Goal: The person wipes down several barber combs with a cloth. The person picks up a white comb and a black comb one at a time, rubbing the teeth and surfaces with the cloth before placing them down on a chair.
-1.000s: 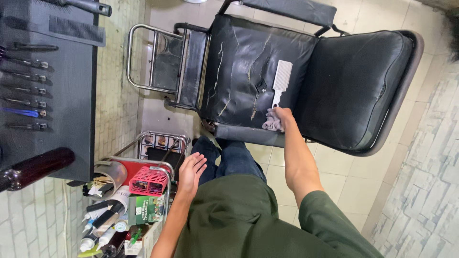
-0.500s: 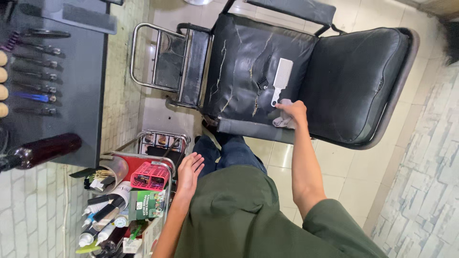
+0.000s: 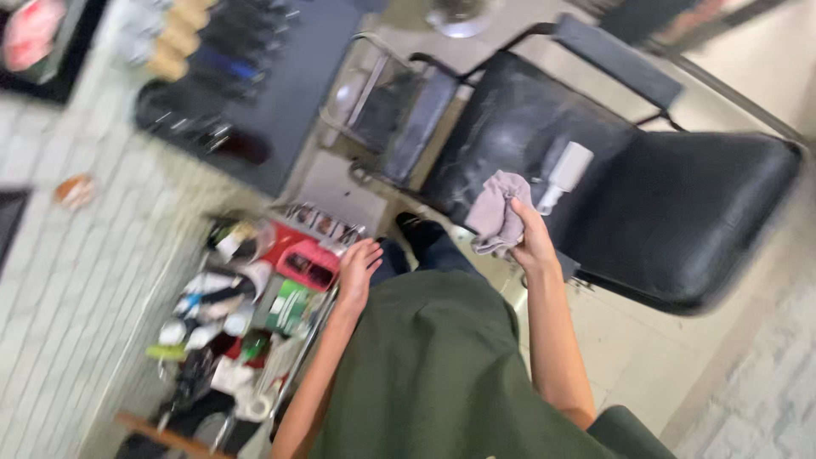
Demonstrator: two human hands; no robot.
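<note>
Blurred throughout. Pale tiled floor (image 3: 646, 357), with a rougher grey patch at the lower right. Black padded barber chair (image 3: 680, 212) with cracked seat, metal frame and chrome footrest (image 3: 382, 110). Dark countertop (image 3: 280, 93) at the upper left, set with a row of tools. Cluttered wire trolley (image 3: 255, 314) against a white brick-tiled wall (image 3: 68, 323). Even, soft daylight.

Chair (image 3: 680, 221) ahead, brush (image 3: 563, 174) on its seat, cluttered trolley (image 3: 255, 314) left, counter (image 3: 280, 93) beyond trolley.
</note>
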